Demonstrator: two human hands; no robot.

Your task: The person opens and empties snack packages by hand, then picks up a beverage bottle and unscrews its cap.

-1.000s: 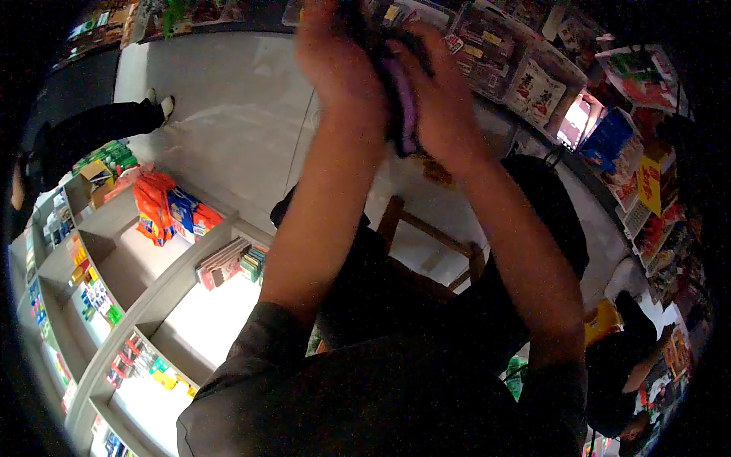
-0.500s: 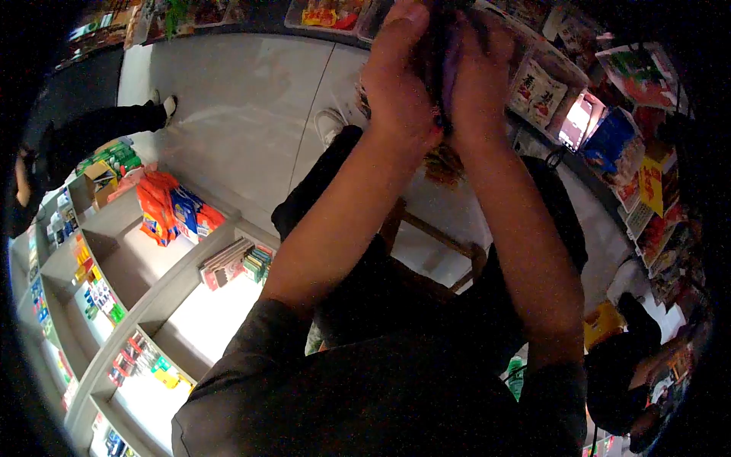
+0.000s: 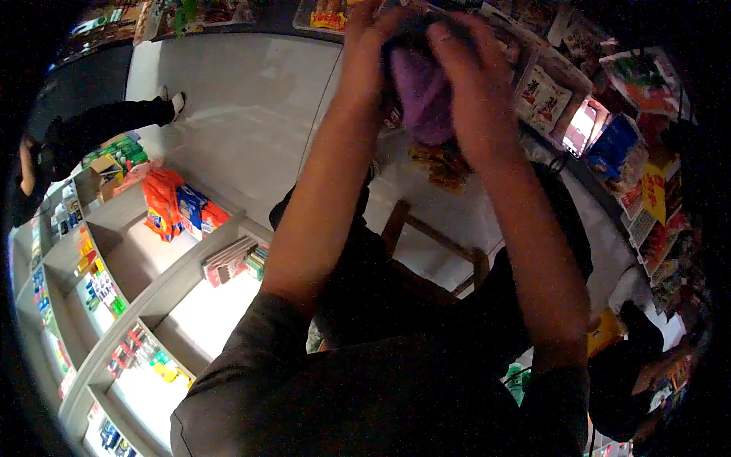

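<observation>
Up at the top of the view, a purple cloth-like thing [image 3: 421,99] hangs between my two hands, with a dark part at its upper end. Its exact kind is hard to make out in the dim, blurred picture. My left hand [image 3: 369,57] is curled along its left side, fingers partly cut off by the frame. Against its right side, my right hand [image 3: 476,84] bends its fingers over the dark upper part. Yellow-brown packets [image 3: 443,166] show below the purple thing, near the floor.
A wooden stool frame [image 3: 438,232] is between my legs. White shelving [image 3: 137,305] with boxes and red-orange bags [image 3: 164,206] runs along the left. Packaged goods and a lit phone screen [image 3: 582,126] line the right. Other people's legs [image 3: 114,118] appear at left and lower right.
My hands have spread apart and turned, so more of the purple thing shows between them. My left forearm has shifted left. The white shoe near the centre has gone out of sight.
</observation>
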